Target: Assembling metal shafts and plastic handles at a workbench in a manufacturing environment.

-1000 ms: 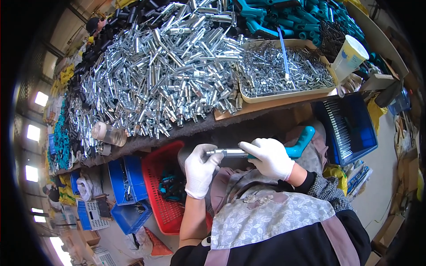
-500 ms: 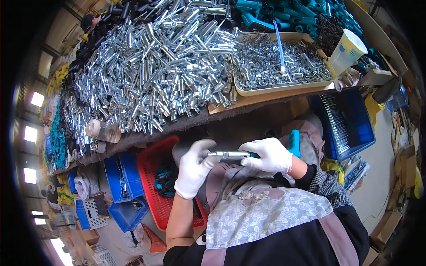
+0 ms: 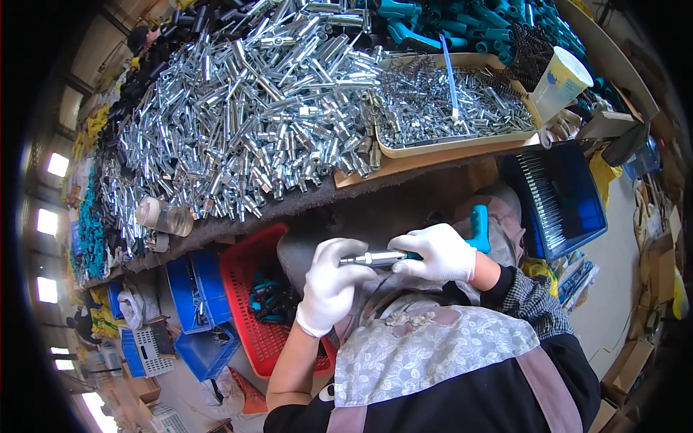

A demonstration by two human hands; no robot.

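Both hands wear white gloves and meet in front of the person's chest, below the edge of the workbench. The left hand is closed around the end of a shiny metal tube, its fingers wrapped over the tip. The right hand is closed around the other part, where the tube joins a teal handle that sticks up just beside the wrist. The tube lies almost level between the 2 hands.

On the bench above is a big heap of silver metal tubes. A shallow tray of small metal parts stands right of it. A red basket with teal pieces sits under the left forearm, beside blue crates.
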